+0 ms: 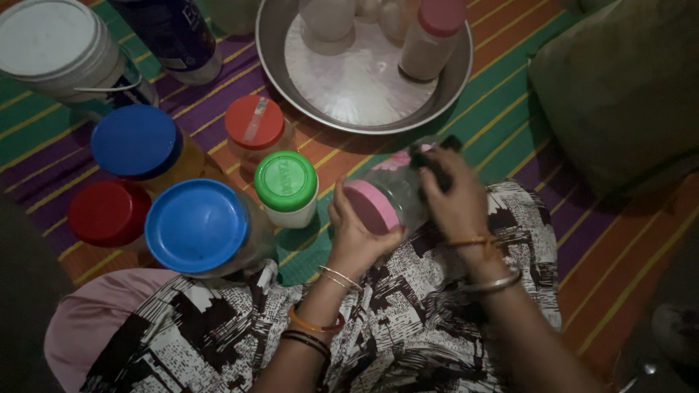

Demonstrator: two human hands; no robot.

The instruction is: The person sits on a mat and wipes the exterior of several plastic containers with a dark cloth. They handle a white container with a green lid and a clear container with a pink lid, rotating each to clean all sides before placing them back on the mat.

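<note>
Blue-lidded jars: I'm counting two [136, 142] [196, 225].
Red-lidded jars: two [109, 213] [255, 122].
Green-lidded jars: one [286, 182].
Pink-lidded jars: two [386, 200] [435, 33] (one I'm holding).

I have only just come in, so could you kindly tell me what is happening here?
A person sitting on a striped mat holds a clear plastic jar with a pink lid sideways over their lap. The left hand grips the lid end, and the right hand holds a dark object against the jar's side. Jars with blue, red and green lids stand nearby, beside a round metal tray.
</note>
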